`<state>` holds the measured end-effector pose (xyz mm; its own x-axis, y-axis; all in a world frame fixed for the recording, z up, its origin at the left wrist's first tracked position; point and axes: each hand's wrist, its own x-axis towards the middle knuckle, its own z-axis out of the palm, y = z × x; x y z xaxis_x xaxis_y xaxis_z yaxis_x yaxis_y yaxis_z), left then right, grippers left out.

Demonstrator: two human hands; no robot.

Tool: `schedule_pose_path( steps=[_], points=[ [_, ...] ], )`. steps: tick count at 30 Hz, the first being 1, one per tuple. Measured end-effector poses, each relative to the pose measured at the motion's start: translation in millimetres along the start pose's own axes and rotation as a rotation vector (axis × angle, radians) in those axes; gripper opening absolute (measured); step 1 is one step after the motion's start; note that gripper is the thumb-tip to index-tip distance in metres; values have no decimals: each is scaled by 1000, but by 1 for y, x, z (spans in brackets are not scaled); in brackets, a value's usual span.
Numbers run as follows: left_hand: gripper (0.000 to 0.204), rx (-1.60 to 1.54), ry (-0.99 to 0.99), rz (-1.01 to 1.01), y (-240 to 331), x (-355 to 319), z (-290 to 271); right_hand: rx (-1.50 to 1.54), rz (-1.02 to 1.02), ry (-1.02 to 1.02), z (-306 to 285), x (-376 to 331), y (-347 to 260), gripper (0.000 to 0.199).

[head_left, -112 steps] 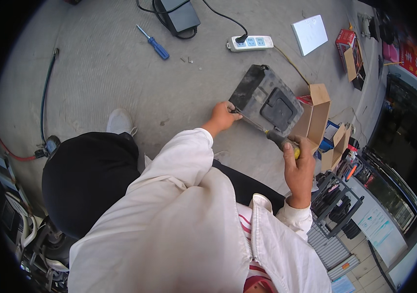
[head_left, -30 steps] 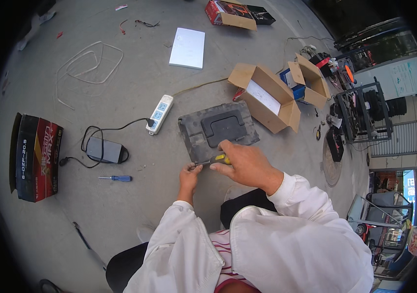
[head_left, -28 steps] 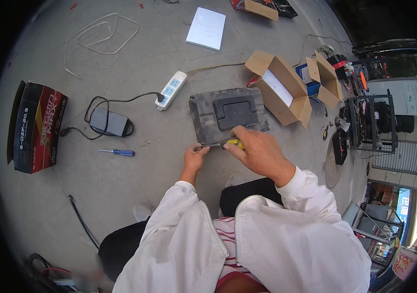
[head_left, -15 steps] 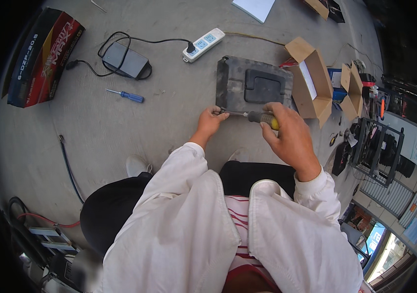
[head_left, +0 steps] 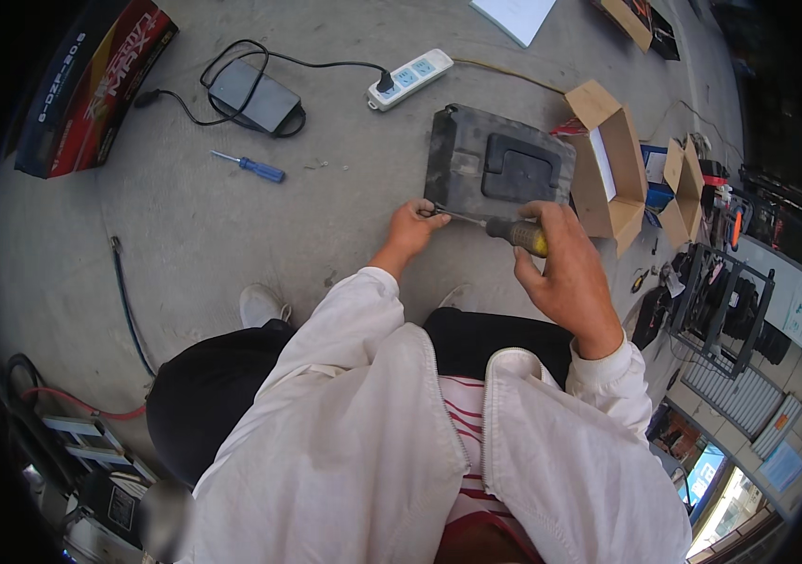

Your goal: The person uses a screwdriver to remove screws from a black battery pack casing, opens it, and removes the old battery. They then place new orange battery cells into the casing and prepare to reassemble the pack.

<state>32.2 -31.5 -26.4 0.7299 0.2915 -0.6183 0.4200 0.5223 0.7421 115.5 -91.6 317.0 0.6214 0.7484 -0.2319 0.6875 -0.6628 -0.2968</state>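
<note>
A grey flat case (head_left: pixel 497 174) with a darker raised panel lies on the concrete floor in front of me. My right hand (head_left: pixel 563 266) grips a screwdriver with a yellow and black handle (head_left: pixel 517 233); its metal shaft points left to the case's near left corner. My left hand (head_left: pixel 412 228) rests at that corner, fingers pinched around the screwdriver's tip. I sit low in a white jacket with knees apart.
An open cardboard box (head_left: pixel 605 167) stands right of the case, with more boxes beyond. A white power strip (head_left: pixel 410 78), a black power adapter (head_left: pixel 253 95), a blue screwdriver (head_left: pixel 250 167) and a red and black carton (head_left: pixel 89 80) lie to the left. A metal rack (head_left: pixel 718 305) stands right.
The view has swung as my head moved. Earlier my left hand held the case tilted up; now the case lies flat and both hands meet at its near corner with the screwdriver.
</note>
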Motion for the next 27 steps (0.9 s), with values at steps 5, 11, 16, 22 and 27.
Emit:
schedule_pose_path(
  steps=[5, 11, 16, 22, 27],
  points=[
    [49, 19, -8, -28, 8, -5, 0, 113, 295, -140, -1, 1, -1, 38],
    [49, 43, -37, -31, 8, -3, 0, 42, -38, 22, 3, 0, 5, 37],
    [47, -1, -22, -35, 11, -6, 0, 135, 234, -112, -2, 3, -2, 38],
    [46, -15, -40, -66, 18, -10, -1, 96, -7, 45, 2, 0, 4, 36],
    [47, -15, -48, -73, 20, -9, -2, 132, 303, -183, -3, 2, 0, 36]
  ],
)
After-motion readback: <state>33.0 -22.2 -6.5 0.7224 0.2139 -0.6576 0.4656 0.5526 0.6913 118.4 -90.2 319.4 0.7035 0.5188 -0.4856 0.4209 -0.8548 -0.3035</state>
